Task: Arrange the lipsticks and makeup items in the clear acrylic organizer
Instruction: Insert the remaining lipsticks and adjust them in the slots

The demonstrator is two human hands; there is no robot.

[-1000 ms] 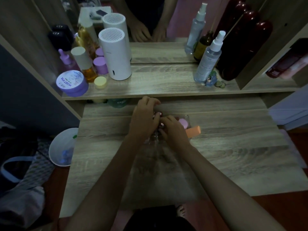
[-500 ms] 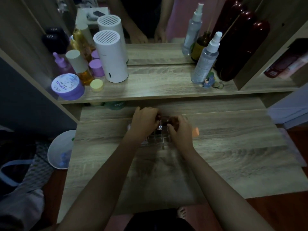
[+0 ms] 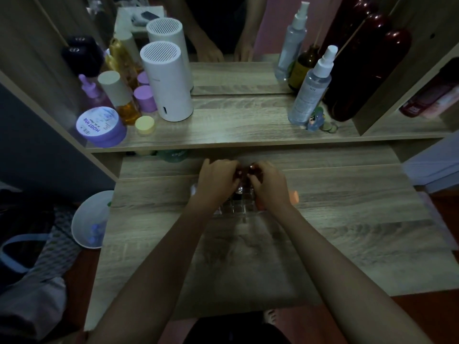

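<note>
Both hands, left (image 3: pixel 216 180) and right (image 3: pixel 269 186), curled over clear organizer (image 3: pixel 236 207); dark round-capped items (image 3: pixel 252 167) in back cells; grip unclear.

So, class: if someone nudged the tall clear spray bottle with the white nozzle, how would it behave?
The tall clear spray bottle would probably tip: it looks narrow-based for its height. Its round body may then roll along the wooden shelf. Likely smooth, perhaps slippery.

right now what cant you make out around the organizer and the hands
All in the head view:
- What each hand grips: left hand and right hand cover the dark lipstick tops.
- Acrylic organizer: its back rows are hidden by the hands; dim light blurs the cells.
- Orange item: mostly behind the right wrist.
- Green container: cut off by the shelf edge.
</note>
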